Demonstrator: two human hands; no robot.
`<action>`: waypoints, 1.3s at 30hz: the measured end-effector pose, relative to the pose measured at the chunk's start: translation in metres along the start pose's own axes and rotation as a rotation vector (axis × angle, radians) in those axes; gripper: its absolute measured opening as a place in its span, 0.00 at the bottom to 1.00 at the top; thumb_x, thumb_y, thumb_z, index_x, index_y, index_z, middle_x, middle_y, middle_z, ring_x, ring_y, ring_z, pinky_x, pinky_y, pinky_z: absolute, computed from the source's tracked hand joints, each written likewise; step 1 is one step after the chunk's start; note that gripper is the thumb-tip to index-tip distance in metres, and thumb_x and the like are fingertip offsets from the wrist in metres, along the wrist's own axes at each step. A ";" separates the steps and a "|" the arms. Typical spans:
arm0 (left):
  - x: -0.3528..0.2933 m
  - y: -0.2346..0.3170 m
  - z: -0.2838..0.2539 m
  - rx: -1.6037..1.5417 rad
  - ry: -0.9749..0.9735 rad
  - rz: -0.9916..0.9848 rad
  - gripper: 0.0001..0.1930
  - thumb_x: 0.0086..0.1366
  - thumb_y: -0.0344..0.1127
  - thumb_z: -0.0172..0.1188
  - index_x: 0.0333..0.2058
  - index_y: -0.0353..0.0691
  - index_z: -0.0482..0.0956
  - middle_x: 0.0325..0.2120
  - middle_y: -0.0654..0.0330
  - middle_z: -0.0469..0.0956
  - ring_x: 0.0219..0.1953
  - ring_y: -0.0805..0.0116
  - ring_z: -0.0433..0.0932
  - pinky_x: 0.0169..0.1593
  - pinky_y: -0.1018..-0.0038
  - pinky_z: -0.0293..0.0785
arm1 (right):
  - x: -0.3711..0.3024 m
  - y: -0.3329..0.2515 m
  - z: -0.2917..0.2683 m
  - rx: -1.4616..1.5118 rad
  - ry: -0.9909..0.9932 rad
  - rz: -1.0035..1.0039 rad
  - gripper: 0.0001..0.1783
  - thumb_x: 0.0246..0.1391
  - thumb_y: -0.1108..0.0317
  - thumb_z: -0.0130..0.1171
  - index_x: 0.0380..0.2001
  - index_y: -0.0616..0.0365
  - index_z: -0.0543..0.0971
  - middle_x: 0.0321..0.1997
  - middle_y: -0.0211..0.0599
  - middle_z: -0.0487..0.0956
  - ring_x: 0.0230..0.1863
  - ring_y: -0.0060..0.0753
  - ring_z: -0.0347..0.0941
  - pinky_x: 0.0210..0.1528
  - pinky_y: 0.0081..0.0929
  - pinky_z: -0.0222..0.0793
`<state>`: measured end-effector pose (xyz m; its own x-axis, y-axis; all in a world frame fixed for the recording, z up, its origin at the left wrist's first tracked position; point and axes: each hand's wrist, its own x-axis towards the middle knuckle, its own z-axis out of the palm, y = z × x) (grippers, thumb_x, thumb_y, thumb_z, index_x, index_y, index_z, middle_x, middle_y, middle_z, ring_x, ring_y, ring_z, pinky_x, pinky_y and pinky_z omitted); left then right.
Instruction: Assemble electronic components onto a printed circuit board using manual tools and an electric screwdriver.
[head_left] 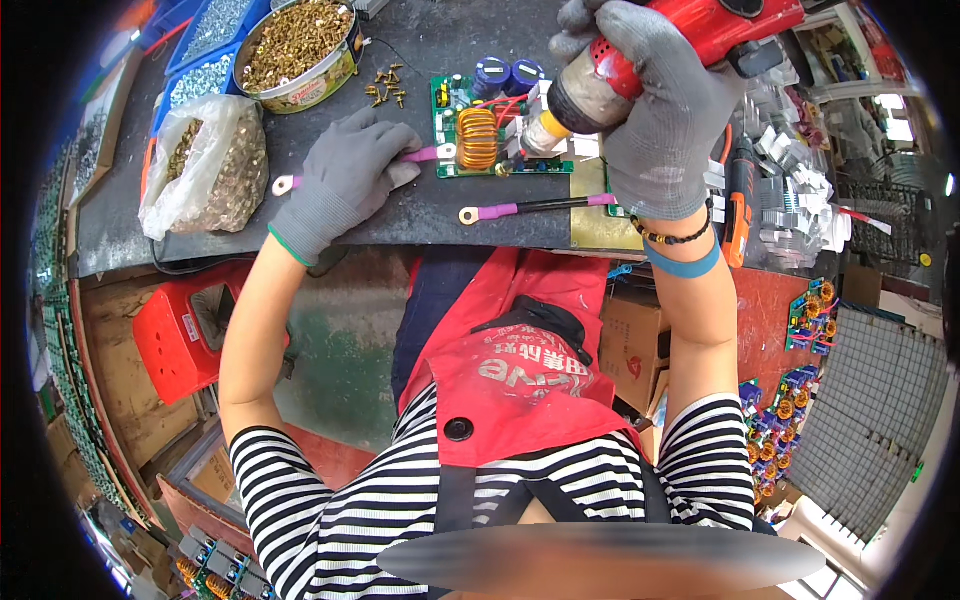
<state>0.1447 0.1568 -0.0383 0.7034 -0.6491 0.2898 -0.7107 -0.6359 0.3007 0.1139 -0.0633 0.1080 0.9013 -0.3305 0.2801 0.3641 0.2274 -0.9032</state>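
Observation:
My left hand (350, 170), in a grey glove, is closed on a short cable (425, 155) with purple sleeves. One ring terminal of it rests at the edge of a green circuit board (447, 98), beside a copper coil (477, 138); the other sticks out left of the wrist. Gripped in my gloved right hand (665, 135) is a red power screwdriver (590, 92), tilted down toward the board's right part. Whether its bit touches a screw is too small to tell. Two blue capacitors (508, 76) stand at the board's back. Nearer me lies a black cable (540, 206) with purple ends.
At the left are a clear bag (225, 175) and a round tub (300, 55) of brass screws, next to blue bins (205, 75). Loose screws (385, 85) lie behind the board. An orange-black tool (740, 200) and metal heat sinks (795, 190) are at the right. A red stool (175, 335) stands below the table.

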 end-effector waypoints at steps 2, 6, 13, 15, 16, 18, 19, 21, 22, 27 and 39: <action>0.005 -0.003 -0.005 -0.046 -0.035 0.066 0.14 0.55 0.41 0.66 0.39 0.44 0.80 0.32 0.60 0.76 0.40 0.58 0.73 0.42 0.63 0.71 | 0.008 0.010 0.002 0.056 0.001 0.014 0.18 0.45 0.81 0.57 0.43 0.63 0.71 0.32 0.40 0.77 0.29 0.33 0.77 0.28 0.27 0.76; 0.015 -0.005 -0.009 -0.002 -0.152 0.113 0.15 0.56 0.41 0.65 0.43 0.48 0.84 0.31 0.61 0.76 0.39 0.58 0.73 0.43 0.63 0.71 | 0.013 0.022 0.015 0.063 0.005 -0.044 0.15 0.45 0.81 0.59 0.40 0.65 0.73 0.30 0.40 0.79 0.25 0.30 0.77 0.26 0.25 0.75; 0.013 -0.005 -0.011 0.046 -0.194 0.064 0.16 0.57 0.42 0.64 0.46 0.53 0.85 0.33 0.59 0.76 0.41 0.58 0.73 0.45 0.62 0.71 | 0.003 0.039 0.026 -0.057 -0.040 0.197 0.11 0.44 0.81 0.62 0.34 0.64 0.76 0.25 0.33 0.78 0.19 0.22 0.72 0.20 0.20 0.67; 0.013 -0.005 -0.012 0.034 -0.213 0.041 0.16 0.57 0.42 0.64 0.46 0.54 0.85 0.33 0.59 0.75 0.41 0.57 0.73 0.46 0.62 0.70 | 0.003 0.057 0.023 0.007 -0.072 0.201 0.12 0.43 0.82 0.62 0.34 0.64 0.76 0.25 0.32 0.78 0.20 0.22 0.73 0.21 0.20 0.67; 0.013 -0.004 -0.012 0.022 -0.234 0.020 0.17 0.57 0.41 0.64 0.46 0.54 0.85 0.33 0.59 0.75 0.41 0.57 0.73 0.46 0.62 0.70 | 0.004 0.069 0.021 0.071 -0.102 0.205 0.13 0.42 0.83 0.62 0.35 0.63 0.76 0.26 0.32 0.78 0.20 0.23 0.73 0.22 0.20 0.67; 0.017 -0.002 -0.014 0.030 -0.274 -0.009 0.16 0.58 0.42 0.63 0.46 0.56 0.84 0.33 0.59 0.75 0.44 0.57 0.73 0.49 0.61 0.72 | 0.003 0.091 0.024 0.004 -0.071 0.088 0.13 0.43 0.82 0.62 0.35 0.63 0.75 0.29 0.31 0.78 0.23 0.23 0.74 0.24 0.20 0.68; 0.017 -0.001 -0.015 0.040 -0.313 -0.038 0.15 0.58 0.42 0.62 0.46 0.57 0.84 0.34 0.59 0.76 0.48 0.57 0.74 0.51 0.60 0.73 | 0.003 0.099 0.024 -0.089 -0.064 -0.036 0.13 0.44 0.81 0.62 0.36 0.62 0.76 0.30 0.30 0.79 0.24 0.23 0.75 0.26 0.21 0.69; 0.017 -0.003 -0.013 0.039 -0.304 -0.030 0.15 0.58 0.42 0.62 0.46 0.57 0.84 0.34 0.59 0.76 0.47 0.57 0.74 0.51 0.60 0.73 | 0.003 0.108 0.019 -0.182 -0.059 -0.162 0.14 0.45 0.80 0.61 0.37 0.62 0.76 0.31 0.30 0.79 0.25 0.24 0.75 0.27 0.21 0.70; 0.016 -0.003 -0.012 0.038 -0.298 -0.023 0.15 0.58 0.42 0.62 0.46 0.57 0.84 0.34 0.59 0.76 0.47 0.57 0.74 0.51 0.60 0.73 | 0.003 0.109 0.017 -0.037 -0.128 -0.070 0.14 0.44 0.78 0.62 0.37 0.61 0.76 0.31 0.30 0.80 0.25 0.24 0.76 0.28 0.22 0.71; 0.012 -0.009 -0.007 0.023 -0.255 0.021 0.15 0.59 0.42 0.62 0.46 0.57 0.84 0.34 0.60 0.76 0.47 0.58 0.74 0.51 0.61 0.74 | -0.002 0.108 0.022 -0.471 -0.190 -0.331 0.12 0.42 0.74 0.65 0.34 0.59 0.78 0.30 0.30 0.81 0.29 0.25 0.78 0.31 0.24 0.73; 0.009 -0.005 -0.010 0.017 -0.215 0.003 0.14 0.59 0.42 0.62 0.44 0.57 0.85 0.32 0.61 0.75 0.46 0.58 0.75 0.48 0.61 0.74 | -0.009 0.101 0.032 -0.456 -0.147 -0.490 0.19 0.40 0.76 0.66 0.40 0.61 0.76 0.32 0.33 0.80 0.30 0.26 0.77 0.34 0.24 0.73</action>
<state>0.1548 0.1580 -0.0281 0.6839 -0.7241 0.0899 -0.7144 -0.6395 0.2840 0.1505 -0.0080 0.0246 0.6917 -0.1615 0.7039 0.6323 -0.3356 -0.6983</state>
